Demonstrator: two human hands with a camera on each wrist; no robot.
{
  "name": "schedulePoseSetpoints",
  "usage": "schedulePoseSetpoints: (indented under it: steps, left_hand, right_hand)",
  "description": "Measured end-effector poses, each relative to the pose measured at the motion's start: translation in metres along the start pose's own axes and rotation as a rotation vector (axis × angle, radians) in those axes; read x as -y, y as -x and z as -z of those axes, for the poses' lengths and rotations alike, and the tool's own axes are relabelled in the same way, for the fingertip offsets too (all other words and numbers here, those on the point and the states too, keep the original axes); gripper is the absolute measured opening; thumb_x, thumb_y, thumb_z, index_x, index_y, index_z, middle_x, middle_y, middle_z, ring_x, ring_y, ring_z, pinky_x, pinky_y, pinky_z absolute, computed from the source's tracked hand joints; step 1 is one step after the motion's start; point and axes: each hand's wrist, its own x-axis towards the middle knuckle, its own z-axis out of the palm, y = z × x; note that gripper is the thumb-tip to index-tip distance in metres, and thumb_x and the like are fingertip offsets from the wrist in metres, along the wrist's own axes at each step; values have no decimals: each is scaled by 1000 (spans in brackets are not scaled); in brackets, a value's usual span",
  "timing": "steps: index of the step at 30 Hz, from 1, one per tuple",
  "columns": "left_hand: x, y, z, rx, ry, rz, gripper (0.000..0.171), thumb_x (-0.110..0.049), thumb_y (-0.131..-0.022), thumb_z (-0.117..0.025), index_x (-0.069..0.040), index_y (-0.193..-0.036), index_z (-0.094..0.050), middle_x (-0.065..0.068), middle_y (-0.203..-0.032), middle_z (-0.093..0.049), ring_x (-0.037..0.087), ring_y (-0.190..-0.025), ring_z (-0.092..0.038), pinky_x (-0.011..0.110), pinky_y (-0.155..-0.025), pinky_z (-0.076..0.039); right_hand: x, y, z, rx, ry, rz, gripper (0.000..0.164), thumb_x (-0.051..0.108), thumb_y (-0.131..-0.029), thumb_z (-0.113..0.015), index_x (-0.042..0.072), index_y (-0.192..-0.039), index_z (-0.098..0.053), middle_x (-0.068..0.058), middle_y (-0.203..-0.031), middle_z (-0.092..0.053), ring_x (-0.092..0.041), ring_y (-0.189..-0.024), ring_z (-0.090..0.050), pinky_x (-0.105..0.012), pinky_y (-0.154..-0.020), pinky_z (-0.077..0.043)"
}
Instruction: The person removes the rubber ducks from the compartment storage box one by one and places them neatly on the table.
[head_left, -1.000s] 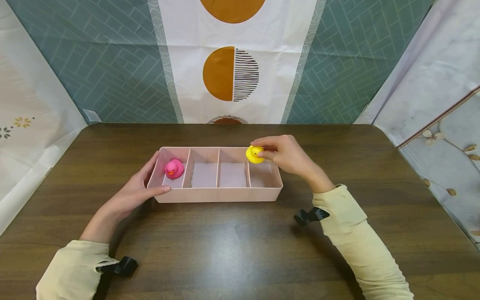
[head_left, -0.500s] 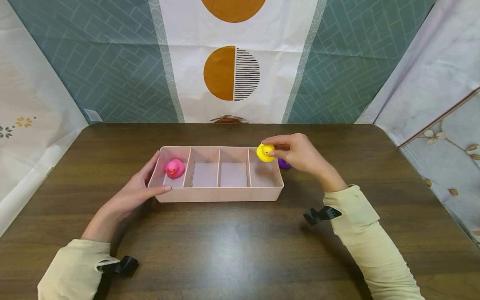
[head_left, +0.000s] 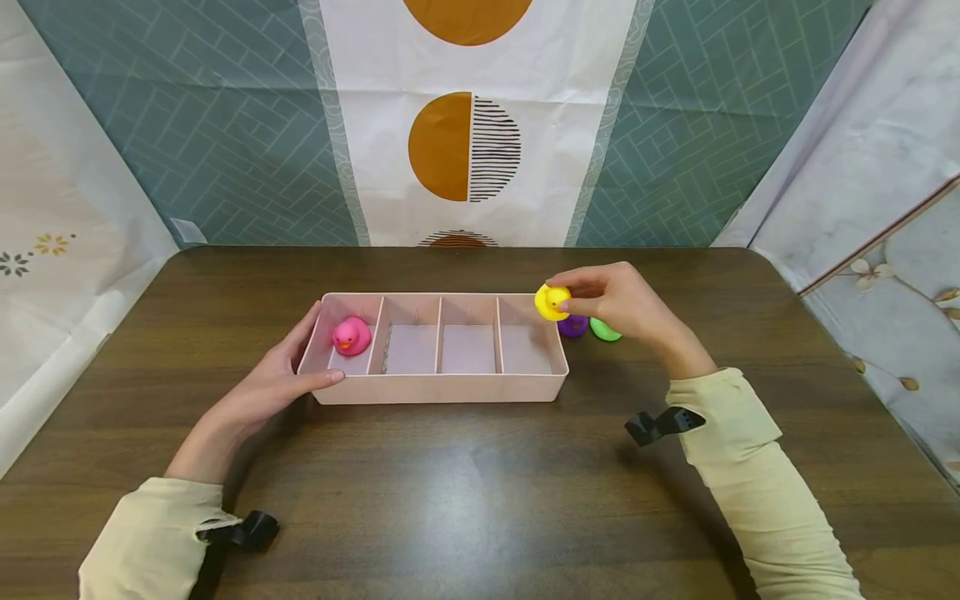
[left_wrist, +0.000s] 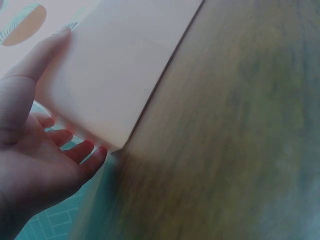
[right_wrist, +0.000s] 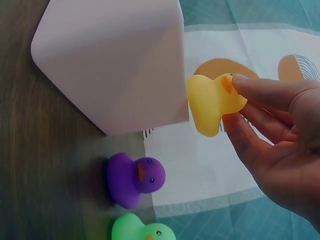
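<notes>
My right hand pinches a yellow rubber duck between thumb and fingers, raised over the right end of a pale pink divided box. In the right wrist view the thumb lies at the head of the yellow duck. My left hand holds the box's left end, its thumb at the front and its fingers around the end wall, as the left wrist view shows. A pink rubber duck sits in the leftmost compartment. The other compartments hold nothing.
Just right of the box, a purple rubber duck and a green rubber duck stand on the brown wooden table, partly behind my right hand in the head view. Patterned cloths hang beyond the table's back edge.
My right hand has moved right with the yellow duck, from over the right divider to the box's right end. The purple and green ducks have come into sight. My left hand stays put.
</notes>
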Motion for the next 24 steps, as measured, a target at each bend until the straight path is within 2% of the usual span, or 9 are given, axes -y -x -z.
schedulePoseSetpoints:
  steps: [7, 14, 24]
  left_hand:
    - [0, 0, 0, 0, 1, 3, 98, -19, -86, -69, -22, -157, 0, 16, -159, -8, 42, -139, -13, 69, -105, -19]
    - [0, 0, 1, -4, -4, 2, 99, -19, -86, -69, -22, -157, 0, 15, -159, -8, 41, -139, -13, 68, -105, -19]
    - [0, 0, 0, -6, -11, 4, 99, -20, -86, -69, -21, -157, 0, 15, -159, -8, 42, -140, -12, 69, -105, -19]
  right_hand:
    - [-5, 4, 10, -19, -7, -33, 34, 13, -88, -72, 5, -120, -69, -12, -109, -69, -27, -98, -65, -24, -80, -52]
    - [-12, 9, 19, 34, 1, -39, 36, 15, -90, -70, 1, -123, -66, -15, -114, -67, -26, -100, -63, -22, -82, -51]
    - [-25, 15, 30, 16, 16, -59, 36, 14, -92, -68, -1, -124, -64, -17, -115, -66, -28, -100, -62, -19, -80, -50]
